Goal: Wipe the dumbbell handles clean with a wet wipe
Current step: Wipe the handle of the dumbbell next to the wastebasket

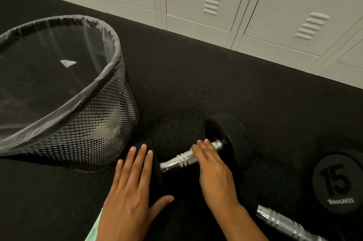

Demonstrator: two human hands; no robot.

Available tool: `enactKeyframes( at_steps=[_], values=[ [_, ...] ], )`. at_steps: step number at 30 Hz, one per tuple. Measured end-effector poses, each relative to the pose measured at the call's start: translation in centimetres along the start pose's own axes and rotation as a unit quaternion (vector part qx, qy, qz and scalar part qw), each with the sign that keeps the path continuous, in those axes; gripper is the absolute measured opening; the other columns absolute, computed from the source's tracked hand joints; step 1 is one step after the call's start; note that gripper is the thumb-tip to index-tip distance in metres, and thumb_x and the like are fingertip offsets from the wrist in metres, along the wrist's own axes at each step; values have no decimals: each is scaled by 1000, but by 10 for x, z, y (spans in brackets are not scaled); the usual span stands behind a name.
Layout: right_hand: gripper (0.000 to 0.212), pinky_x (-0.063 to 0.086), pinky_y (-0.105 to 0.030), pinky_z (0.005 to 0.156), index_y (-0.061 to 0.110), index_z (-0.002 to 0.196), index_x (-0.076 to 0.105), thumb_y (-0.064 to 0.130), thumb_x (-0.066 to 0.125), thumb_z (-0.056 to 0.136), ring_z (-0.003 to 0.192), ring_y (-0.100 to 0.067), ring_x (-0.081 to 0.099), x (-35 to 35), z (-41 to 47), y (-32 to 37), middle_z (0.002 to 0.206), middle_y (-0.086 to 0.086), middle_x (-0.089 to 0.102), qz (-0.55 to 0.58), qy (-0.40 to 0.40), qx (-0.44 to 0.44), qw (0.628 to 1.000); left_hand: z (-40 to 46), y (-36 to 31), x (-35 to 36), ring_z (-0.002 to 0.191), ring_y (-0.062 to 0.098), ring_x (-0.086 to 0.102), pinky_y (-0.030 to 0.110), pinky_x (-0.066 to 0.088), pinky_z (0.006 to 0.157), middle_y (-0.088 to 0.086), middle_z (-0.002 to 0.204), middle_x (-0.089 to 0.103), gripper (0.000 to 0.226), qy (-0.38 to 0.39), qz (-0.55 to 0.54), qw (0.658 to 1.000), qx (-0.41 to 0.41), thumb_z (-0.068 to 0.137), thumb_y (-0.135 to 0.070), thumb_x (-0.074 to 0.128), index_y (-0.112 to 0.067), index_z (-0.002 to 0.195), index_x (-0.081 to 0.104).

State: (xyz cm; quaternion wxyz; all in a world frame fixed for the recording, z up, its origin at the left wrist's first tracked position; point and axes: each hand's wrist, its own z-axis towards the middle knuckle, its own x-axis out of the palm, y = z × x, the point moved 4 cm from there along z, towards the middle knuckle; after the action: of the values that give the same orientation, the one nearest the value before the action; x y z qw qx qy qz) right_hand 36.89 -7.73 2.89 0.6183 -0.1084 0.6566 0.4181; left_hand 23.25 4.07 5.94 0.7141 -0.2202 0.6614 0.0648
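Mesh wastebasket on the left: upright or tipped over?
Upright. The mesh wastebasket stands on the black floor, lined rim up and open; one small pale scrap shows inside.

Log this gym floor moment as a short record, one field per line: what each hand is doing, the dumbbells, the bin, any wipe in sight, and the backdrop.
left hand: fingers straight, resting flat on the near head of the first dumbbell
right hand: laid over the chrome handle, fingers reaching toward the far head
second dumbbell: lying at right, head marked 15
bin: black mesh, clear liner, a pale scrap inside
wipe: none visible in either hand
floor: black rubber mat
backdrop: pale lockers
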Motion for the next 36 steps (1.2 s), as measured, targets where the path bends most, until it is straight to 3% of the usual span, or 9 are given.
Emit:
enactKeyframes(
  at_steps=[3, 5, 7, 12, 18, 24, 27, 30, 36],
  values=[
    [38, 46, -27, 85, 9, 113, 64, -1, 55, 77, 117, -24, 54, -5, 2, -3, 120, -8, 63, -31, -2, -33, 999, -1, 4, 11, 141, 23, 9, 28, 0, 113, 6, 157, 5, 116, 51, -18, 998, 29, 65, -78, 42, -7, 149, 7],
    [40, 48, -26, 82, 8, 107, 67, -3, 66, 69, 112, -24, 58, -3, 11, -2, 113, -9, 66, -57, 17, -17, 998, 0, 3, 12, 142, 21, 6, 26, -1, 113, 7, 156, 5, 124, 55, -27, 998, 35, 55, -72, 55, -7, 149, 5],
    [53, 45, -27, 84, 7, 104, 68, -7, 79, 54, 110, -26, 59, 1, 14, 1, 108, -10, 68, -71, 32, 1, 997, 0, 3, 11, 143, 19, 4, 25, -1, 113, 4, 157, 3, 125, 38, -43, 998, 33, 52, -67, 58, -9, 149, 4],
    [67, 41, -27, 88, 7, 117, 62, -10, 77, 54, 117, -25, 54, -6, 3, -7, 121, -9, 62, -61, 49, -18, 997, 2, 4, 8, 140, 24, 13, 28, 2, 114, 6, 155, 14, 119, 9, -62, 996, 60, 59, -71, 55, -11, 149, 5],
    [39, 33, -25, 102, 16, 126, 50, 3, 45, 90, 135, -17, 30, -5, 25, 4, 133, 0, 48, -46, 72, 9, 996, 7, 9, 3, 140, 18, 20, 30, 12, 114, 5, 151, 25, 99, -9, -68, 992, 108, 70, -68, 49, -7, 144, 24],
    [50, 46, -26, 83, 12, 103, 68, -4, 80, 57, 105, -22, 63, -11, 13, -4, 106, -4, 68, -51, 66, -28, 996, 6, 6, 2, 136, 19, 31, 31, 20, 112, 4, 146, 34, 94, -38, -101, 987, 115, 67, -67, 56, -8, 137, 34],
    [25, 45, -23, 84, 17, 105, 58, 7, 60, 82, 109, -17, 53, -16, 33, 6, 109, 1, 58, -75, 91, 11, 993, 6, 7, 4, 137, 20, 29, 34, 21, 112, 5, 146, 33, 94, -42, -111, 987, 107, 68, -65, 56, -7, 138, 33],
    [25, 38, -23, 88, 18, 113, 50, 9, 40, 92, 115, -16, 42, -11, 37, 12, 118, 1, 51, -65, 68, 18, 995, 7, 10, 5, 139, 18, 25, 33, 18, 113, 3, 148, 30, 95, -34, -117, 987, 105, 68, -67, 55, -9, 140, 31],
    [51, 45, -27, 86, 8, 106, 68, -4, 80, 58, 108, -24, 60, -8, 10, -4, 110, -9, 67, -73, 54, -3, 996, 5, 7, 5, 139, 18, 25, 32, 18, 112, 2, 149, 30, 95, -38, -126, 985, 112, 67, -67, 54, -9, 140, 31]
  ],
)
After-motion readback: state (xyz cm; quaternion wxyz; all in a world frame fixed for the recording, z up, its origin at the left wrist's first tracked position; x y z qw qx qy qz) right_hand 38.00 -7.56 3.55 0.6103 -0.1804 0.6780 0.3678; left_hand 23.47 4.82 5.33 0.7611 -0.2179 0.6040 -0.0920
